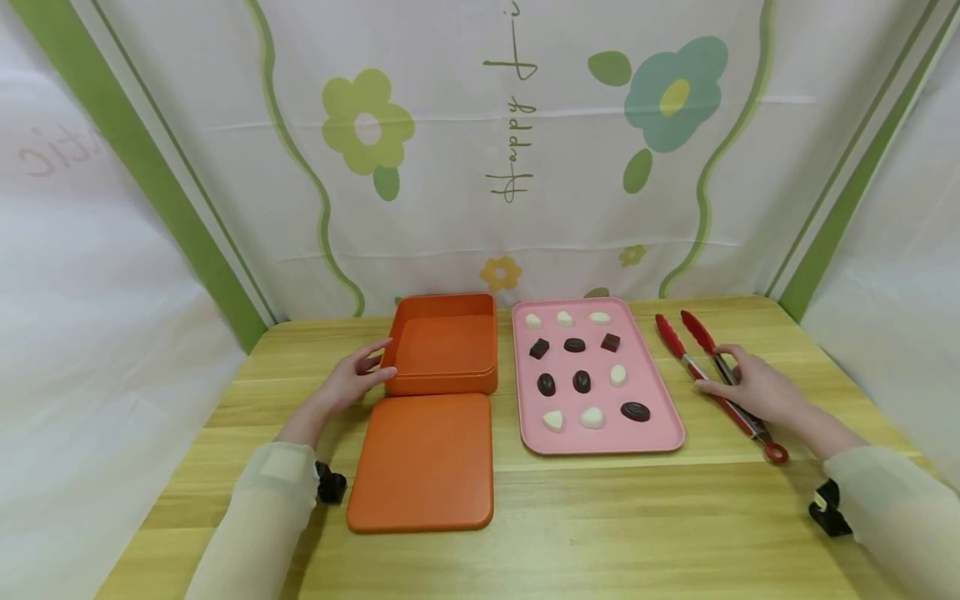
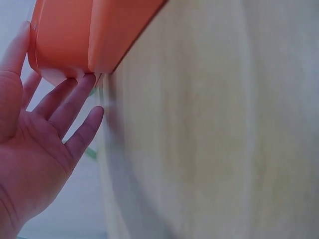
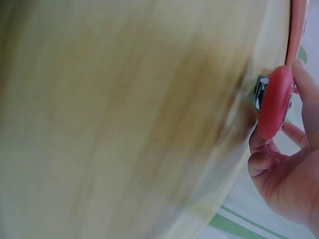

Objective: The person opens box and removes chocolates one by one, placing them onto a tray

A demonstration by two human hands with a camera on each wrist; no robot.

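Observation:
My left hand (image 1: 352, 379) rests at the left wall of an orange square box (image 1: 477, 382), its thumb at the front corner and its fingers fairly straight. In the left wrist view, the fingertips (image 2: 88, 79) touch the box's side. At the right, my right hand (image 1: 757, 387) holds a pair of red-and-silver tongs (image 1: 738, 417) lying on the table, thumb on one arm and fingers on the other. The tongs' arms are spread, red tips pointing away. The right wrist view shows their red end ring (image 3: 275, 102) between thumb and fingers.
An orange square lid (image 1: 423, 467) lies flat in front of the box. A pink tray (image 1: 600, 442) between box and tongs bears several white and dark chocolates (image 1: 582, 382) in rows. A printed curtain (image 1: 450, 208) hangs behind the wooden table (image 1: 585, 533).

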